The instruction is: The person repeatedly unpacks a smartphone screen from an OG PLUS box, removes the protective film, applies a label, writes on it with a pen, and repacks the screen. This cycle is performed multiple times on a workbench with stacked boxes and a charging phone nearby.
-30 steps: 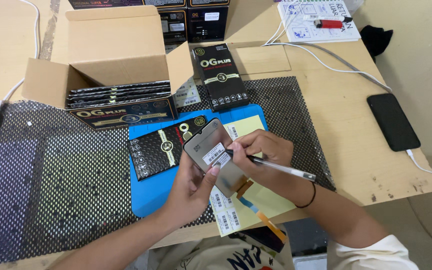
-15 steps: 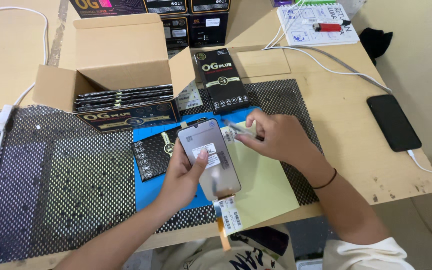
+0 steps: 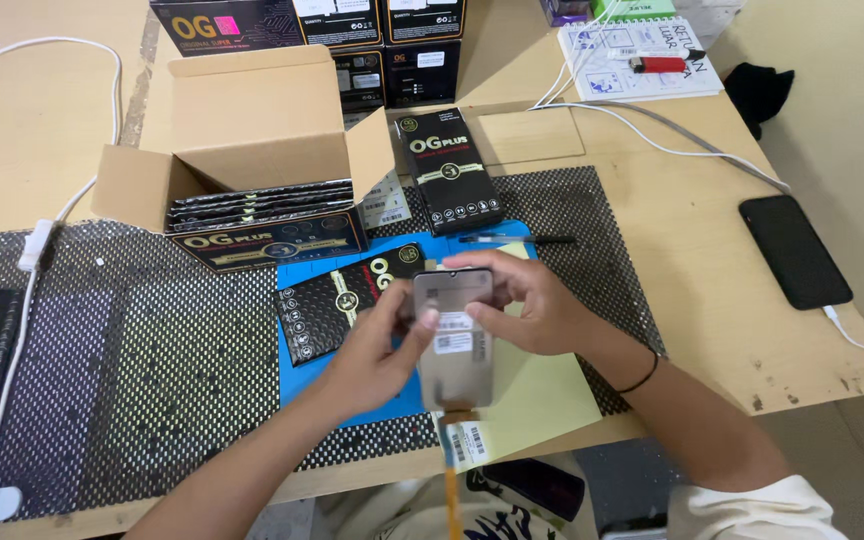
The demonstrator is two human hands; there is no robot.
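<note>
grey screen panel (image 3: 454, 340), upright, labelled back showing

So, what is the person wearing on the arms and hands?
Both hands are bare, with no gloves or rings visible. The right hand has a thin black band at the wrist, and a white sleeve shows further up. The left hand and forearm are uncovered.

I'm looking at a phone-repair workbench: beyond my left hand (image 3: 377, 350) an open carton (image 3: 242, 150) of boxed parts, black mesh mat (image 3: 122, 350) beneath, charging phone (image 3: 794, 250) far right.
</note>
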